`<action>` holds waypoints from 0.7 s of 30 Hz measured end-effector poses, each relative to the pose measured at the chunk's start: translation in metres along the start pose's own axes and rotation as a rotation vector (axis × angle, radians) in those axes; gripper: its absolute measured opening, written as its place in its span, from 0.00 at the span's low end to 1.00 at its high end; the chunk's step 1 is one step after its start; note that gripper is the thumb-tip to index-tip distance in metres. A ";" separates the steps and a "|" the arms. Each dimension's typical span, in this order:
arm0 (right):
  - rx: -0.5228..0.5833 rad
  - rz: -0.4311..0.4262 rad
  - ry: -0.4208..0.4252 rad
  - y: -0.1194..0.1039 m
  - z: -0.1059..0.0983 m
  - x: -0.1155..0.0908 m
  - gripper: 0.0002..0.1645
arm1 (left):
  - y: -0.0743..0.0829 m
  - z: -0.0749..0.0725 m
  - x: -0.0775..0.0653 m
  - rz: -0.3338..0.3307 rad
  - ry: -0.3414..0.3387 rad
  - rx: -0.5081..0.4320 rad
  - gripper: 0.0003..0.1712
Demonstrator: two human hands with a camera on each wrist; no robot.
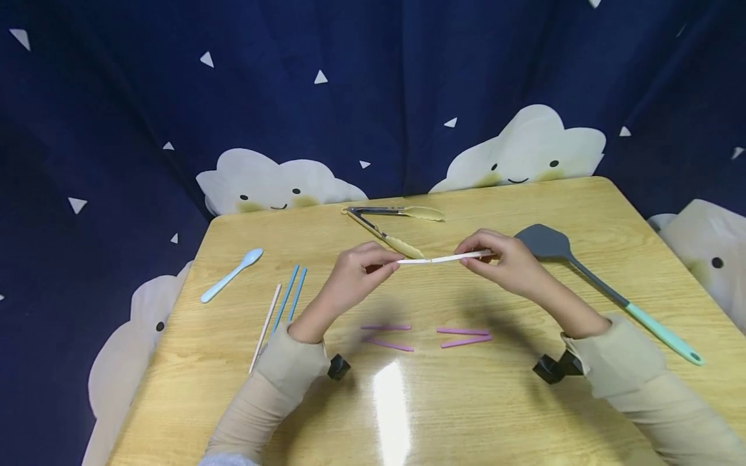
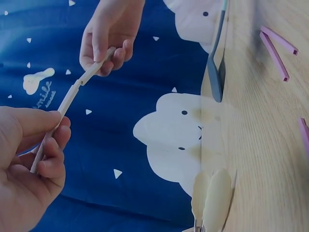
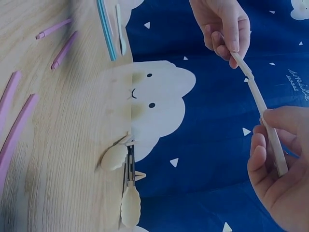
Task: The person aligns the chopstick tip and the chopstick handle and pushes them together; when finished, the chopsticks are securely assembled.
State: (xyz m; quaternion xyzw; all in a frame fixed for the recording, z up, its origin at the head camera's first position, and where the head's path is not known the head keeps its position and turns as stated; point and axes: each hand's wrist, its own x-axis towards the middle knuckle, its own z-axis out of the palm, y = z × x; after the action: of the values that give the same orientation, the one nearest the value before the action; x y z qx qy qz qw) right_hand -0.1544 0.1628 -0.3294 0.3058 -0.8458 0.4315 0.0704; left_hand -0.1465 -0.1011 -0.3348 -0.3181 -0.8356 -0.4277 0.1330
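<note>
A thin white stick [image 1: 449, 258] is held level above the table by both hands. Near its middle it bends slightly at a crack, and a notch shows there on the stick [image 2: 70, 98] in the left wrist view. My left hand [image 1: 355, 270] pinches one end between thumb and fingers. The other end is gripped by my right hand [image 1: 506, 260], with the thumb pressed along the stick [image 3: 259, 100] in the right wrist view. Below the hands, several short pink sticks [image 1: 464, 331] lie on the table in two groups.
Left of my left arm lie two blue sticks [image 1: 285, 299], a white stick [image 1: 266, 327] and a light blue spoon [image 1: 232, 275]. Spread tongs [image 1: 373, 226] rest at the back. A grey turner [image 1: 544, 243] with a mint handle lies beyond my right hand on the wooden table [image 1: 466, 414].
</note>
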 end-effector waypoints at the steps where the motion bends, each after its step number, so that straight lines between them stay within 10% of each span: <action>1: 0.003 0.005 0.000 0.000 0.000 -0.001 0.06 | 0.000 0.001 0.000 0.004 0.000 -0.001 0.06; 21: 0.107 0.080 -0.006 -0.005 0.003 -0.003 0.05 | 0.003 0.006 0.001 -0.011 0.037 0.046 0.06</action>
State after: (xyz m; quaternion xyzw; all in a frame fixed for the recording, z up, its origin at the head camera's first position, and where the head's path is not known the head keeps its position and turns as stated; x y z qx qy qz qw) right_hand -0.1491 0.1596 -0.3291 0.2762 -0.8333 0.4776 0.0342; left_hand -0.1445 -0.0944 -0.3362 -0.3023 -0.8443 -0.4150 0.1533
